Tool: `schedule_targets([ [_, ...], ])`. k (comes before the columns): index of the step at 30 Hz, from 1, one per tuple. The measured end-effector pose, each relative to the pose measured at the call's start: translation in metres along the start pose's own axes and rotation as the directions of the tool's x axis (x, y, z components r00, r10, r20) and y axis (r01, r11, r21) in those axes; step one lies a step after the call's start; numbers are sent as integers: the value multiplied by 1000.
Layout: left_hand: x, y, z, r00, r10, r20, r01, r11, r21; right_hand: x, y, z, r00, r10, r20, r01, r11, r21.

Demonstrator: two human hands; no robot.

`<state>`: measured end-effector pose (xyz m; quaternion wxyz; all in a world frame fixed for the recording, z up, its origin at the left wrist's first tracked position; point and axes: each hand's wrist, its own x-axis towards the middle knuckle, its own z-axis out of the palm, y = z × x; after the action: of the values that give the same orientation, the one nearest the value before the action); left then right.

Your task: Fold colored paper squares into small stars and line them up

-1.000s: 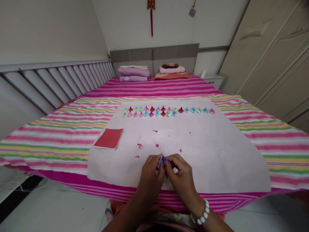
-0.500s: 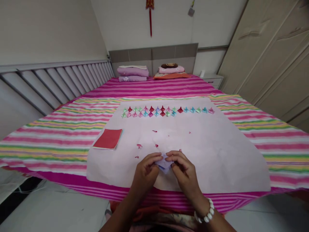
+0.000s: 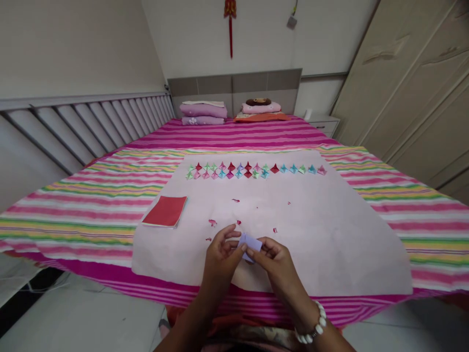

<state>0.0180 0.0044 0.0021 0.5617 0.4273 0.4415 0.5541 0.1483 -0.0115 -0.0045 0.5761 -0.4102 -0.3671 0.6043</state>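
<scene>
A small folded piece of lavender paper [image 3: 251, 241] is held between my two hands, just above the near part of the white sheet. My left hand [image 3: 224, 252] pinches its left edge, with the thumb on the front face and the other fingers partly raised. My right hand [image 3: 275, 258] grips the right and lower part, its thumb pressed on the front and its fingers curled behind. Both thumb tips nearly meet on the paper. Beyond the hands lie small torn red scraps [image 3: 213, 223]. What lies behind the paper is hidden.
A white sheet [image 3: 330, 234] covers the near part of a striped bed. Several small folded paper pieces [image 3: 230, 173] in many colours stand in two rows at its far side. A stack of square paper [image 3: 165, 211], red on top, lies left. A slatted rail [image 3: 110, 117] runs along the left.
The lavender paper has turned from a pointed, partly spread form to a flat rectangle facing me. Both thumbs have come onto its front, and my left fingers have lifted.
</scene>
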Motion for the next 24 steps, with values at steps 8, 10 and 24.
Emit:
schedule_targets([
  [8, 5, 17, -11, 966, -83, 246, 78, 996, 33, -2, -9, -8, 996, -65, 62, 72, 990, -123],
  [10, 4, 19, -13, 964, -56, 259, 44, 998, 50, -2, -10, -10, 994, -85, 72, 95, 986, -140],
  [24, -4, 32, -13, 916, -18, 401, -47, 988, 150, -5, -18, -8, 990, 15, 140, -24, 998, 57],
])
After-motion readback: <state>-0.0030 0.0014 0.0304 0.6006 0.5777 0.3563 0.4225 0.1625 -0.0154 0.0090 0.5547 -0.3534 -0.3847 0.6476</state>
